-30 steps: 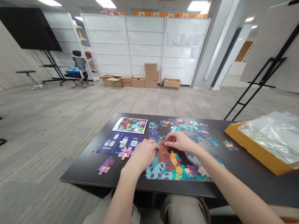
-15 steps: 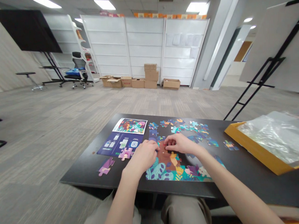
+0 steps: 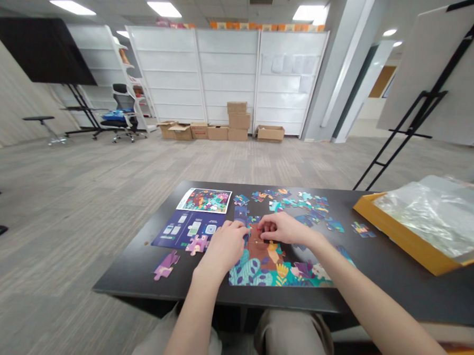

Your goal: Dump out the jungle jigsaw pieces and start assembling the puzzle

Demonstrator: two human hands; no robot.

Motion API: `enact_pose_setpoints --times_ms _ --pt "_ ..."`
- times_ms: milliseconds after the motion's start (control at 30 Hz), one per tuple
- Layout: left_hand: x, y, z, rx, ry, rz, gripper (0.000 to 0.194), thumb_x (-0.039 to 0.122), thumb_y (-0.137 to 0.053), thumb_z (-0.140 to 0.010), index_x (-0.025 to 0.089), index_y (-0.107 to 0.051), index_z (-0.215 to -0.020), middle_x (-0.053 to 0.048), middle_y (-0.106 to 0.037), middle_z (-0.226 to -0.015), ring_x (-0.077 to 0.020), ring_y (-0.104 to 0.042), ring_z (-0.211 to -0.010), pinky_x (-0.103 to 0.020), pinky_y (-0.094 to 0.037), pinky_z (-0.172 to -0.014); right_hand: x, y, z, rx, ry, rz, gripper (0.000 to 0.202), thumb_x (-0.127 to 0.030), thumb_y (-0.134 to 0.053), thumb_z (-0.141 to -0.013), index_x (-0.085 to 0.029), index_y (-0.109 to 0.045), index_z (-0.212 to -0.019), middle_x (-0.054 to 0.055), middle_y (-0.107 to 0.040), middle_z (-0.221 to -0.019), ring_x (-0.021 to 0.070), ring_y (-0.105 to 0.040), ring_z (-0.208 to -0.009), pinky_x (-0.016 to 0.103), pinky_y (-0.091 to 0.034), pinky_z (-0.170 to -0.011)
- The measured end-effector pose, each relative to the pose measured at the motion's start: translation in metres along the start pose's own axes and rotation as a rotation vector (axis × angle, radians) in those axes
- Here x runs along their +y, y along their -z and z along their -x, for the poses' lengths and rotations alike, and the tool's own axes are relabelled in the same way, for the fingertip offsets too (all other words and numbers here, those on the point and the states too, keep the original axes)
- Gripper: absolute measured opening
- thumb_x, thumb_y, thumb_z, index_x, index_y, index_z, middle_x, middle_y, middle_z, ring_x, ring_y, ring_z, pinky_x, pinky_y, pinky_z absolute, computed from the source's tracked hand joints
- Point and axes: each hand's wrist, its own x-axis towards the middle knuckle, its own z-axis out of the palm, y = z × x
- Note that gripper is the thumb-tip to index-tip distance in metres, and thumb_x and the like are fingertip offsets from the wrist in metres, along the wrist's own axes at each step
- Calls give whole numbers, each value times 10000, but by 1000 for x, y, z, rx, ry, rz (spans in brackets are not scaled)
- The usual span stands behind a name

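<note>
A partly joined jigsaw puzzle (image 3: 260, 271) lies near the front edge of the dark table (image 3: 134, 267), with a brown bear figure in it. My left hand (image 3: 229, 241) rests at the puzzle's upper left edge, its fingers curled down together; whatever is under the fingertips is hidden. Over the brown part, my right hand (image 3: 281, 228) touches the puzzle with bent, closed fingers, and any piece there is too small to make out. Several loose pieces (image 3: 318, 210) lie behind and right of my right hand. Pink and purple pieces (image 3: 166, 265) are at the left.
A printed picture card (image 3: 205, 200) and a purple leaflet (image 3: 184, 228) lie at the table's back left. On the right stands a yellow box (image 3: 407, 242) with clear plastic in it. Beyond are cardboard boxes (image 3: 238, 122), white shelves, a chair and a screen.
The whole view has shifted slightly. Both hands stay at nearly the same places on the puzzle, with only slight finger movement.
</note>
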Motion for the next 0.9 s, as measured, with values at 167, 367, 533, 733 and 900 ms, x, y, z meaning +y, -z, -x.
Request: enact_pose_setpoints --times_ms 167,367,533,733,900 --pt "4 0 -2 -2 33 -25 351 103 -466 -926 209 -753 -1097 -91 -701 -1219 -277 -603 -1094 -418 -492 -1005 -6 1 1 -4 4 -14 154 -228 -748 -833 -187 -738 -981 -16 -698 -689 132 -616 -609 234 -447 -592" --pt "8 0 -2 46 62 -37 265 311 -508 -1003 199 -740 -1064 -90 -704 -1142 -267 -606 -1073 -396 -500 -978 -8 1 2 -20 20 -15 198 -231 -786 -813 -169 -740 -995 -20 -675 -697 128 -602 -626 230 -440 -606" --pt "10 1 -2 40 90 -55 220 337 -590 -975 184 -715 -1071 -84 -694 -1146 -268 -602 -1064 -384 -507 -951 -9 1 0 -17 48 27 221 -226 -798 -803 -164 -754 -1010 -10 -670 -743 129 -589 -666 229 -426 -617" --pt "11 2 -2 25 112 -53 226 346 -614 -965 185 -699 -1098 -86 -689 -1162 -272 -600 -1083 -386 -511 -941 -10 8 3 -25 42 90 260 -219 -804 -797 -165 -772 -1049 -13 -658 -724 124 -563 -643 230 -408 -611" --pt "11 1 0 35 93 -46 268 331 -622 -960 233 -688 -1201 -64 -685 -1197 -271 -596 -1103 -396 -509 -962 -7 12 4 -33 43 120 202 -220 -790 -816 -167 -791 -1011 -15 -654 -675 123 -565 -616 228 -404 -599"
